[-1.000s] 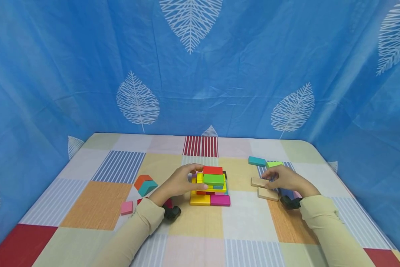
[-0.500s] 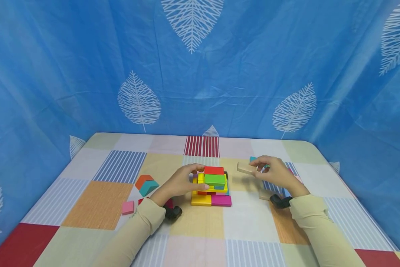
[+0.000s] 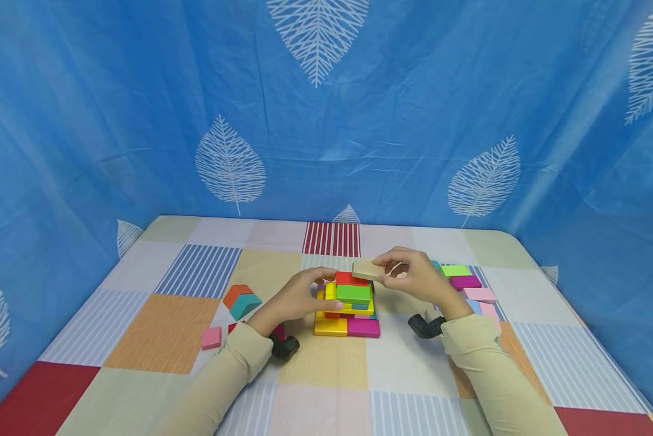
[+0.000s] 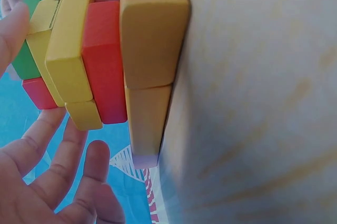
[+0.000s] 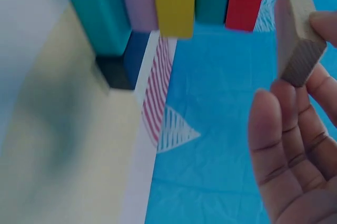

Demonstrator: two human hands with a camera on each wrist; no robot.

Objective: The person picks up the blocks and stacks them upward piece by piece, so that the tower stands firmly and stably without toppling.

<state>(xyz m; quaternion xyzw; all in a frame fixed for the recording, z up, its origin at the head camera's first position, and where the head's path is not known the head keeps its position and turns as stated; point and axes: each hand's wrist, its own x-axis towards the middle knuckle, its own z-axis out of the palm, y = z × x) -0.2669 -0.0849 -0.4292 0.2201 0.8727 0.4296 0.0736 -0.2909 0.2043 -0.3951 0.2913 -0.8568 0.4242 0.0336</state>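
Note:
A stack of coloured wooden blocks (image 3: 331, 327) stands mid-table, yellow and magenta at the bottom, green and red on top. My left hand (image 3: 294, 295) holds its upper layers from the left, thumb in front and fingers behind. In the left wrist view, fingertips (image 4: 52, 114) meet the red and yellow blocks. My right hand (image 3: 418, 277) pinches a plain wooden block (image 3: 366, 269) between thumb and fingers. This block is over the stack's right side, overlapping the red top block (image 3: 348, 278) in the head view. The right wrist view shows the plain block (image 5: 296, 32) tilted beside the stack.
Right of the stack lie loose blocks: lime green (image 3: 455, 271), magenta (image 3: 465, 282), pink (image 3: 479, 295) and others, partly behind the right forearm. On the left are orange (image 3: 237, 295), teal (image 3: 245, 306) and pink (image 3: 211, 338) blocks. A blue curtain (image 3: 326, 151) hangs behind the table.
My right hand has lifted a plain wooden block from the right-hand group and carried it left to the stack. The left hand stays at the stack.

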